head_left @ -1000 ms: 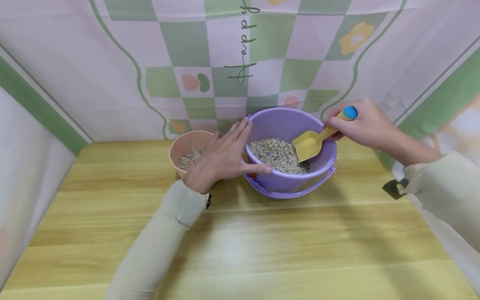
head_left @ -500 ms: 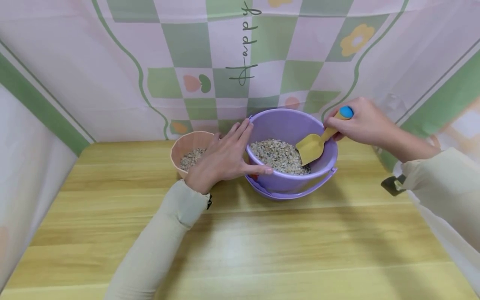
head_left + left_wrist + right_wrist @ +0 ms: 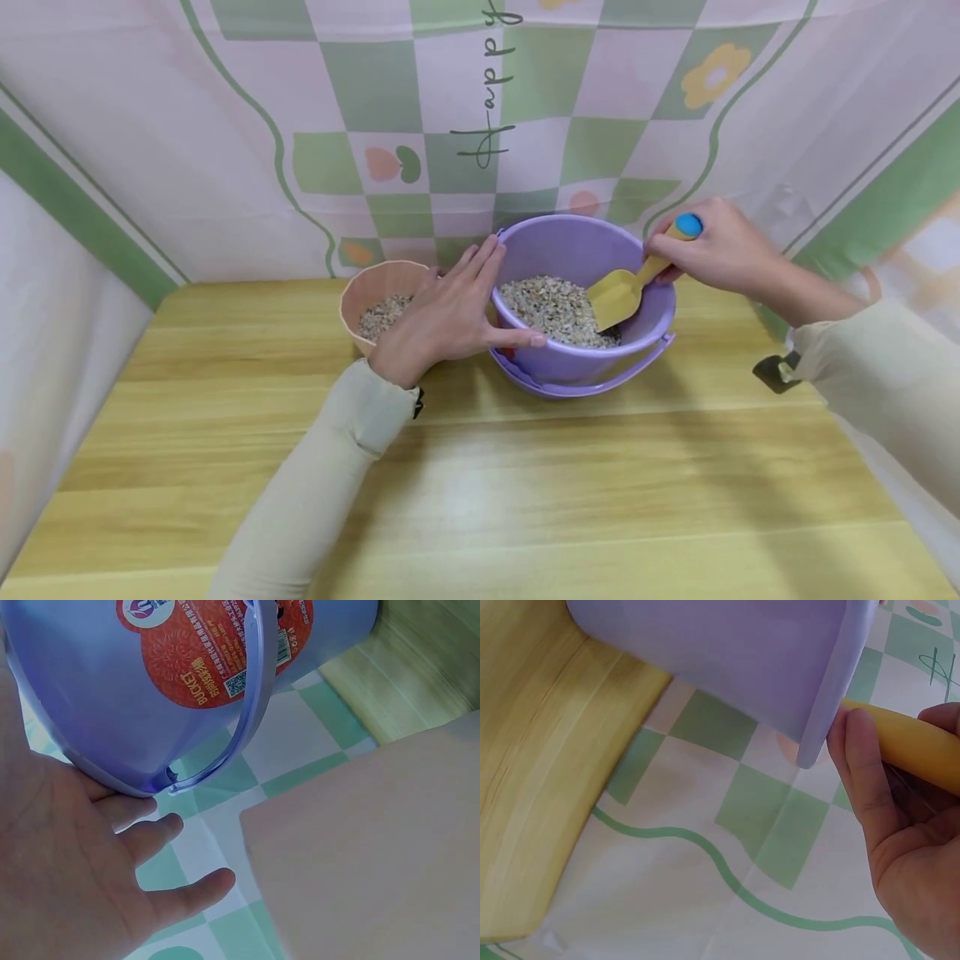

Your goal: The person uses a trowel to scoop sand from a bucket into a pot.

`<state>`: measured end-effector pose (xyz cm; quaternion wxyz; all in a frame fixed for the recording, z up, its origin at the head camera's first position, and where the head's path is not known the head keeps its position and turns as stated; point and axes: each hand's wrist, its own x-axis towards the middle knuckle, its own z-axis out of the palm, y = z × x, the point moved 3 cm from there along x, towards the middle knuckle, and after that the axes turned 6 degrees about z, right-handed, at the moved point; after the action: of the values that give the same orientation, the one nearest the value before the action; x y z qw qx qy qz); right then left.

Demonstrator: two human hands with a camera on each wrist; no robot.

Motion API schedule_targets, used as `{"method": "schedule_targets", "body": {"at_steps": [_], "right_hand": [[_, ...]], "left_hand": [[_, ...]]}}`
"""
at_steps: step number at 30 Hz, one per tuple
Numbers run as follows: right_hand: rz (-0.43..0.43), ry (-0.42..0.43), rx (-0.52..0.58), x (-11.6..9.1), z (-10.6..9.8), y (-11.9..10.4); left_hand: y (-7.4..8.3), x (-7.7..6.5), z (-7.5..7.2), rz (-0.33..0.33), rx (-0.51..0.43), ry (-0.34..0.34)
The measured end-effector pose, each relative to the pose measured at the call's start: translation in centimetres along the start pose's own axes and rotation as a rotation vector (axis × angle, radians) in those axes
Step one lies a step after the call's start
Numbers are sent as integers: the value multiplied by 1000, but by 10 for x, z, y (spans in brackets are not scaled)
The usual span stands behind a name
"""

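R hand [image 3: 716,250]: grip wrapped round the yellow handle [image 3: 911,739] of a toy shovel [image 3: 617,300], thumb & fingers pinching it just beside the bucket's R rim; blue end cap [image 3: 688,225] sticks up past the hand. Shovel's tilted, handle up & to the R, blade down inside the purple bucket [image 3: 573,364], tip at the R side of the coarse grains [image 3: 551,304], which are mixed tan, grey & dark. L hand [image 3: 450,321]: grip spread, fingers straight, pinching nothing; fingertips at the bucket's L rim, thumb out along the near rim. L wrist cam shows those fingers fanned out by the bail hinge, plus a red label [image 3: 187,664] on the bucket wall w/ "BUCKET" & a QR code [image 3: 236,684]. Bucket's upright toward the back of the surface [image 3: 465,500], its purple bail [image 3: 600,389] hanging down in front. Peach bowl [image 3: 362,292] w/ scalloped rim sits L of the bucket, partly hidden under the L hand, w/ similar grains [image 3: 384,315] in it. Pale beige sleeves [image 3: 315,500] on both arms. Wood-grain surface runs back to a cloth backdrop [image 3: 375,87], green/white checks w/ sideways "Happy" lettering [image 3: 487,100] & an orange flower [image 3: 701,77] upper R.
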<state>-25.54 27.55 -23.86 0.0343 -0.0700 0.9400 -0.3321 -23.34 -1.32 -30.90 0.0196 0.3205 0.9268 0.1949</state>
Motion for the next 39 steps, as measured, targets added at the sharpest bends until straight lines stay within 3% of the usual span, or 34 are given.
{"method": "schedule_targets", "body": {"at_steps": [39], "right_hand": [[23,107,136,3,30,2]], "left_hand": [[1,1,1,7,-49,-9]]}}
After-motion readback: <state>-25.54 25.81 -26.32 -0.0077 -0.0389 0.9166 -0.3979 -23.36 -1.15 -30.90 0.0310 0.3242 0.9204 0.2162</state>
